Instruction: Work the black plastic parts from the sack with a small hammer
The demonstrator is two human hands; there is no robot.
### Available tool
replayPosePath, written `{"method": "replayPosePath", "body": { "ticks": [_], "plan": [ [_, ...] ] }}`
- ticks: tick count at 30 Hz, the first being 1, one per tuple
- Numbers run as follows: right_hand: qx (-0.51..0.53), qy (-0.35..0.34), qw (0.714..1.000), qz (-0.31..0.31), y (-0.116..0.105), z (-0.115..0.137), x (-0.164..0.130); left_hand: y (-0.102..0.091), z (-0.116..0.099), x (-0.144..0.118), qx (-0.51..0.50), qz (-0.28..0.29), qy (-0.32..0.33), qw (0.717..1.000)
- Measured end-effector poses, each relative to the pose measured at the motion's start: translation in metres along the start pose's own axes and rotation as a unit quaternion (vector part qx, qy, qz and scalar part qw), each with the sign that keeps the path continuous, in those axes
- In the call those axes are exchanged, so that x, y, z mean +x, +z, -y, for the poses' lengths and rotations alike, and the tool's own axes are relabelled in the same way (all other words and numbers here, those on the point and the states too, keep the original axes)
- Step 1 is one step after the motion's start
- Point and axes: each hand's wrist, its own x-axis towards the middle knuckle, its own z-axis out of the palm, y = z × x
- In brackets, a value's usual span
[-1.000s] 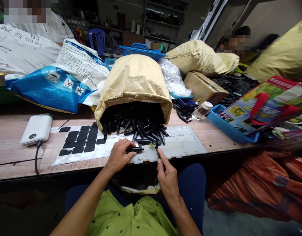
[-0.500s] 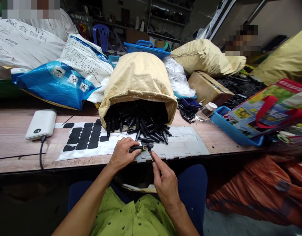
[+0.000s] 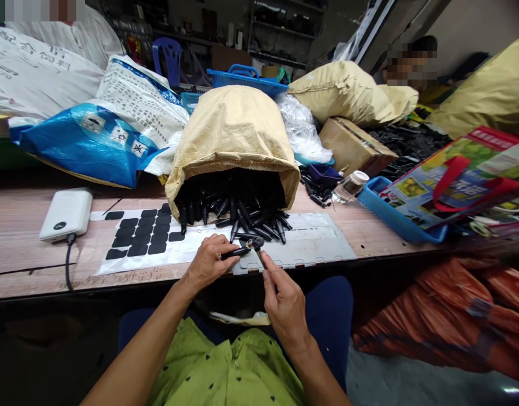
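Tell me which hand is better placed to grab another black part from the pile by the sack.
Probably the left hand: it lies nearer the pile spilling from the sack, though it already holds a black part. The right hand sits farther back, off the table edge, gripping a thin tool.

The rear end of the black part (image 3: 235, 253) is hidden inside the left hand (image 3: 208, 260). The handle of the thin tool (image 3: 259, 255) is covered by the right hand (image 3: 284, 304). Most black parts are concealed inside the paper sack (image 3: 231, 141). The printed bag (image 3: 462, 175) is cut off by the right edge.
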Motion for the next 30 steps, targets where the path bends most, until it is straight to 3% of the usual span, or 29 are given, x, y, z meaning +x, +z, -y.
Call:
{"method": "replayPosePath", "body": {
  "ticks": [4, 10, 15, 21, 26, 30],
  "plan": [
    [-0.01, 0.009, 1.0, 0.013, -0.001, -0.003, 0.002, -0.008, -0.004, 0.006, -0.001, 0.032, 0.013, 0.999],
    [0.026, -0.032, 0.996, -0.083, -0.004, 0.007, 0.004, -0.017, -0.01, 0.014, -0.001, 0.068, 0.008, 0.998],
    [0.0, -0.003, 1.0, 0.002, 0.003, -0.002, -0.001, -0.015, -0.007, 0.014, 0.009, 0.066, 0.006, 0.998],
    [0.034, -0.018, 0.998, -0.055, -0.003, 0.004, 0.002, -0.017, -0.005, 0.015, -0.004, 0.074, 0.007, 0.997],
    [-0.001, 0.003, 1.0, 0.02, 0.002, 0.001, 0.0, -0.02, -0.005, 0.017, -0.002, 0.08, 0.018, 0.997],
    [0.029, 0.018, 0.999, 0.01, -0.001, -0.003, 0.003, -0.02, -0.002, 0.017, -0.008, 0.084, 0.004, 0.996]
  ]
}}
